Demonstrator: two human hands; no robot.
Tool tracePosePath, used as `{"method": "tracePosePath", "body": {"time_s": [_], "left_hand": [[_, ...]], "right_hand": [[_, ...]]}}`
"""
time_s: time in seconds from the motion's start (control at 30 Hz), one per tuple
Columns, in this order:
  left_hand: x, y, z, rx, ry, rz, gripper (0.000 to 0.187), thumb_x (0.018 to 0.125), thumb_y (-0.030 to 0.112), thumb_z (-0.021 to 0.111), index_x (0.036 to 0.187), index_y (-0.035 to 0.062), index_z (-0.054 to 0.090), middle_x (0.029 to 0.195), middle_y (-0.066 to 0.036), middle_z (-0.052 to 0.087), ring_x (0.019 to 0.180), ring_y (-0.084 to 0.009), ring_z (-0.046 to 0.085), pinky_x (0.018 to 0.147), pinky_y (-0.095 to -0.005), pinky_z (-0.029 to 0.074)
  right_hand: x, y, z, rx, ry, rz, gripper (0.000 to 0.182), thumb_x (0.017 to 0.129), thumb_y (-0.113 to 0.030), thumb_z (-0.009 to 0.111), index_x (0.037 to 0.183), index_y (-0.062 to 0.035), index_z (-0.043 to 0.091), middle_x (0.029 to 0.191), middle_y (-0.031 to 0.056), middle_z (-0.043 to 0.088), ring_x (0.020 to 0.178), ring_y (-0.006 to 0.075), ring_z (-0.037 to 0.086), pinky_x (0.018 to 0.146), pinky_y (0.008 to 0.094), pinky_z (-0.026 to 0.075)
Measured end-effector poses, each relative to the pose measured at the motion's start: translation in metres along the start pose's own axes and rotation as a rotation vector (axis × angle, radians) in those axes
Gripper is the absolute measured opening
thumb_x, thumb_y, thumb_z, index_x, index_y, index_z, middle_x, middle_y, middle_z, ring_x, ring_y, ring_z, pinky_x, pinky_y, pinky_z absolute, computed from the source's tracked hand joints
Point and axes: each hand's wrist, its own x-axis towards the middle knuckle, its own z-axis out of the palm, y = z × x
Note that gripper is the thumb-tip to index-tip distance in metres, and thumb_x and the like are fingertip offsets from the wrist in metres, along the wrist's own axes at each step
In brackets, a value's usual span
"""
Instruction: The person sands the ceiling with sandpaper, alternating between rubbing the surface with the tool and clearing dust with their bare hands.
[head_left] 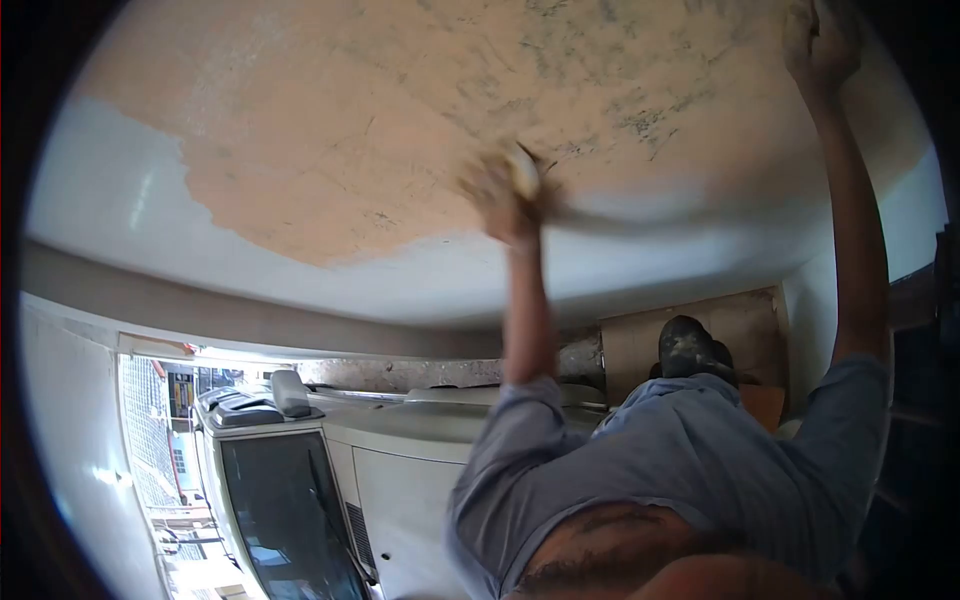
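Note:
Blurred by motion, my left hand is at the lower part of a broad orange-tan patch on a pale surface. A pale, flat object shows at its fingers, too smeared to name. My right hand is far up at the top right against the same patch, its fingers curled; a small yellowish thing shows there, cut by the frame's edge. Dark marks and scratches run across the patch between the hands.
A light-coloured vehicle with a dark window stands at the lower left, beside a bright opening with mesh. Below my arms are my grey shirt and a dark, stained shoe on a brownish floor. A pale ledge runs along the left.

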Motion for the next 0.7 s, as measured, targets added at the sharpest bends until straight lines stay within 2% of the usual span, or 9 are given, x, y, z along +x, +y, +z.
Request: {"method": "tracePosePath", "body": {"time_s": [0.03,0.1,0.13,0.23,0.4,0.53,0.57,0.6,0.7], "left_hand": [[-0.061,0.018,0.001,0.17,-0.184,-0.055,0.031,0.088,0.005,0.059,0.118,-0.0038,0.062,0.127,-0.023,0.06,0.124,-0.042,0.052,0.11,-0.061,0.028],[-0.073,0.057,0.001,-0.113,-0.031,-0.091,0.03,0.093,0.008,0.053,0.12,-0.0056,0.058,0.122,-0.024,0.062,0.121,-0.0454,0.053,0.112,-0.0591,0.028],[-0.041,0.041,0.001,0.038,-0.09,-0.024,0.027,0.094,0.012,0.055,0.113,-0.0046,0.063,0.123,-0.025,0.061,0.123,-0.0444,0.052,0.11,-0.0608,0.029],[0.134,0.032,-0.008,-0.034,0.286,0.286,0.03,0.098,0.021,0.051,0.114,0.0007,0.066,0.126,-0.021,0.06,0.124,-0.0393,0.052,0.109,-0.0579,0.034],[0.253,0.048,-0.022,-0.115,0.333,0.201,0.031,0.099,0.021,0.05,0.118,0.002,0.065,0.128,-0.021,0.058,0.126,-0.0375,0.05,0.11,-0.0529,0.035],[0.065,0.033,0.006,-0.066,0.161,0.159,0.037,0.1,0.026,0.05,0.131,0.0071,0.056,0.133,-0.02,0.055,0.128,-0.0361,0.049,0.109,-0.0608,0.032],[-0.007,0.04,0.016,0.086,0.04,-0.001,0.033,0.098,0.023,0.055,0.126,0.0066,0.06,0.129,-0.021,0.058,0.126,-0.0391,0.051,0.109,-0.0608,0.032],[-0.068,0.045,0.018,-0.028,0.037,0.083,0.027,0.095,0.012,0.055,0.119,0.0019,0.063,0.125,-0.023,0.061,0.124,-0.0406,0.053,0.108,-0.0612,0.031],[-0.071,0.077,0.026,-0.094,0.052,-0.128,0.03,0.101,0.021,0.047,0.114,0.001,0.066,0.122,-0.024,0.061,0.128,-0.04,0.048,0.11,-0.0634,0.025]], "right_hand": [[-0.002,0.0,-0.002,-0.015,0.001,0.004,0.041,0.097,-0.011,0.042,0.135,0.002,0.053,0.142,0.0183,0.049,0.135,0.0307,0.043,0.11,0.0394,0.03],[-0.001,0.005,-0.002,-0.047,-0.009,0.006,0.041,0.097,-0.011,0.042,0.134,0.0024,0.053,0.142,0.018,0.049,0.135,0.0311,0.043,0.11,0.0396,0.03],[0.008,0.01,-0.001,-0.03,-0.007,-0.043,0.041,0.097,-0.011,0.042,0.134,0.0024,0.053,0.142,0.018,0.049,0.135,0.0311,0.043,0.11,0.0396,0.03],[0.001,0.006,0.002,0.064,0.01,-0.018,0.04,0.097,-0.012,0.042,0.133,0.0026,0.054,0.14,0.0181,0.051,0.134,0.031,0.044,0.11,0.04,0.03],[-0.003,0.015,0.008,0.002,0.074,-0.083,0.04,0.097,-0.011,0.043,0.132,0.0028,0.055,0.138,0.0188,0.053,0.133,0.0315,0.045,0.11,0.0403,0.031],[0.002,0.008,0.002,0.023,0.051,-0.018,0.04,0.096,-0.012,0.043,0.132,0.0029,0.055,0.138,0.0188,0.053,0.133,0.0315,0.045,0.11,0.04,0.031],[0.002,0.008,0.0,0.019,0.031,-0.012,0.04,0.096,-0.012,0.043,0.131,0.0029,0.055,0.138,0.0189,0.053,0.133,0.0316,0.045,0.11,0.04,0.031],[0.003,0.009,-0.003,0.009,0.012,-0.007,0.04,0.096,-0.012,0.044,0.131,0.0029,0.055,0.138,0.019,0.053,0.133,0.0316,0.045,0.11,0.04,0.031],[0.003,0.009,-0.002,-0.006,0.003,0.007,0.04,0.096,-0.012,0.044,0.131,0.003,0.056,0.138,0.0191,0.053,0.133,0.0316,0.045,0.11,0.0403,0.03]]}}
